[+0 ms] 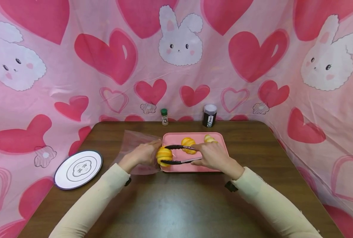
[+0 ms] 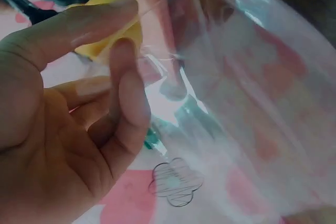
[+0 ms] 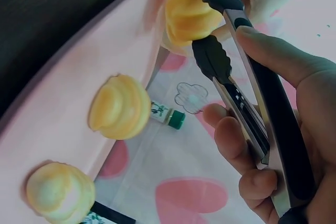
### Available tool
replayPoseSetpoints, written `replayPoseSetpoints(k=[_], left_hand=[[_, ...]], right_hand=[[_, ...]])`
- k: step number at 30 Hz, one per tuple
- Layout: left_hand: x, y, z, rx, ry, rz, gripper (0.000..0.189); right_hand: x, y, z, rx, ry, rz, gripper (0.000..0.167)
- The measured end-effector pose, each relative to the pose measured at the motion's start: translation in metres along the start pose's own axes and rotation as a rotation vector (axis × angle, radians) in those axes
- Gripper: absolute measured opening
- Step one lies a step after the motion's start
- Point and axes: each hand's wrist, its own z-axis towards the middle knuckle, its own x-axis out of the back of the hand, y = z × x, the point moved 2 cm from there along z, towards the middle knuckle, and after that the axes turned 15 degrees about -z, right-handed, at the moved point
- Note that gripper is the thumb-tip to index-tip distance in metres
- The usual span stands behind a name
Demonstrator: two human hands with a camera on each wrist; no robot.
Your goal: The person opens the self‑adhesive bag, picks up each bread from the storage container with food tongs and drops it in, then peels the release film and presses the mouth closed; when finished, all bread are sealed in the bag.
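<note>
My left hand (image 1: 142,153) pinches the edge of a clear plastic bag (image 2: 247,114), which spreads out to its left in the head view. My right hand (image 1: 213,156) grips a pair of tongs (image 3: 283,129) with black scalloped tips. Between those tips sits a yellow-orange bread roll (image 1: 163,154), held at the bag's mouth beside the left fingers. It overlaps the left end of the pink tray (image 1: 191,169). On that tray lie another golden roll (image 1: 189,142) and a paler roll (image 1: 209,138), the latter partly behind the right hand.
A white plate (image 1: 67,170) with a dark rim rests at the table's left edge. Along the back edge stand a small green-capped shaker (image 1: 164,117) and a black jar (image 1: 209,116) with a pale lid. Pink heart-patterned cloth surrounds the wooden table (image 1: 176,205).
</note>
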Motion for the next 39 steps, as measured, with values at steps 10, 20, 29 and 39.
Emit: replayPoseSetpoints(k=[10,20,29,39], left_hand=[[0.010,0.002,-0.003,-0.077,0.039,-0.062,0.105],[0.012,0.003,-0.005,-0.079,0.087,-0.119,0.105],[0.014,0.008,-0.003,-0.093,0.075,-0.166,0.103],[0.013,0.014,-0.004,-0.086,0.058,-0.189,0.101]], right_hand=[[0.012,-0.002,-0.001,0.060,0.109,-0.117,0.065],[0.025,-0.002,0.000,0.049,0.087,-0.186,0.066],[0.034,-0.010,0.000,0.028,0.076,-0.240,0.063],[0.032,-0.015,0.001,0.072,0.092,-0.249,0.060]])
